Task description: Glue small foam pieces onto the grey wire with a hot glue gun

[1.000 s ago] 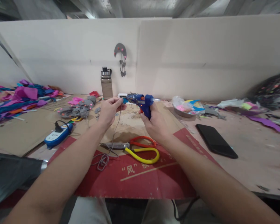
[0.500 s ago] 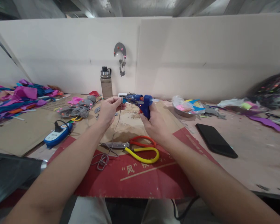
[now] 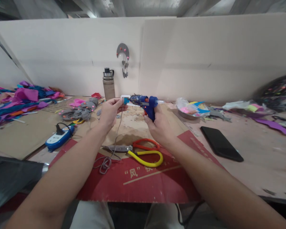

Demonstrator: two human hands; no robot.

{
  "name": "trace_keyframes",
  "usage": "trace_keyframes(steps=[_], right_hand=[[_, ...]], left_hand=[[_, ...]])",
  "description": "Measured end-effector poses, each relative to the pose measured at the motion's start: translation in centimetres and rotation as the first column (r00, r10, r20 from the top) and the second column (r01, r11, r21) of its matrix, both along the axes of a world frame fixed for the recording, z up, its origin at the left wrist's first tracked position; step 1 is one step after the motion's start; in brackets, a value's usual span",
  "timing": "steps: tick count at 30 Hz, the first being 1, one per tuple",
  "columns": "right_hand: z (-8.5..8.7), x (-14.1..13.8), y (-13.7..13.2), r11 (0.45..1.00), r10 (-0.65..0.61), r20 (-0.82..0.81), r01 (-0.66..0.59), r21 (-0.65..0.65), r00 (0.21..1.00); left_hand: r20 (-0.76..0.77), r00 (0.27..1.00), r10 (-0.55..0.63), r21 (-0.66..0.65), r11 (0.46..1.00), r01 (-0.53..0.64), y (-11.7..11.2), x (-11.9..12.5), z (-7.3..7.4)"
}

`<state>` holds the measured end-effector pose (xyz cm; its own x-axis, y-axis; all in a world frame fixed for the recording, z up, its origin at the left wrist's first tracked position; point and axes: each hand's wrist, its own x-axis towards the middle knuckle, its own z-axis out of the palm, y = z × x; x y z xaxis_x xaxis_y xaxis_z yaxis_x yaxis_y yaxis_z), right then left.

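My right hand (image 3: 157, 122) is wrapped round the handle of a blue hot glue gun (image 3: 143, 101), its nozzle pointing left. A clear glue stick (image 3: 160, 101) pokes out of the gun's back. Just left of the nozzle, my left hand (image 3: 111, 110) pinches the end of a thin grey cord (image 3: 119, 124). The cord hangs down to a loose tangle (image 3: 105, 164) on red cardboard. Scissors (image 3: 138, 151) with one red and one yellow handle lie under my hands, their blades pointing left. Whatever else sits between my left fingertips is too small to make out.
A blue-and-white power strip (image 3: 59, 138) lies left, near grey felt pieces (image 3: 78, 111). A water bottle (image 3: 108, 86) stands at the back beneath a hanging grey moon ornament (image 3: 123, 52). A metal bowl of scraps (image 3: 190, 114) and a black phone (image 3: 220, 143) are to the right.
The glue gun has shifted slightly right, opening a small gap between its nozzle and my left fingertips. My left hand has moved slightly left, still pinching the cord.
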<state>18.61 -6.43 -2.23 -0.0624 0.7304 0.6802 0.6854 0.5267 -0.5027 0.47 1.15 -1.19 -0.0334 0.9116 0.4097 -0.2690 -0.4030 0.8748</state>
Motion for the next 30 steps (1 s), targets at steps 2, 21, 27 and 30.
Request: trace_keyframes(steps=[2, 21, 27, 30], right_hand=[[0.0, 0.0, 0.0, 1.0, 0.006, -0.007, -0.006, 0.002, 1.0], [0.2, -0.2, -0.2, 1.0, 0.017, -0.027, -0.018, -0.015, 0.999], [0.1, 0.6, 0.9, 0.996, -0.02, -0.174, 0.005, -0.091, 0.985], [-0.6, 1.8, 2.4, 0.964, -0.069, -0.171, 0.022, -0.264, 0.983]], left_hand=[[0.007, 1.0, 0.001, -0.002, 1.0, -0.001, 0.0, 0.0, 0.0], [-0.044, 0.999, 0.01, -0.022, 1.0, -0.011, -0.3, 0.1, 0.0], [-0.041, 0.999, 0.029, -0.021, 0.999, -0.03, -0.2, 0.0, 0.1], [-0.09, 0.991, 0.096, 0.034, 0.995, -0.094, -0.5, 0.1, 0.2]])
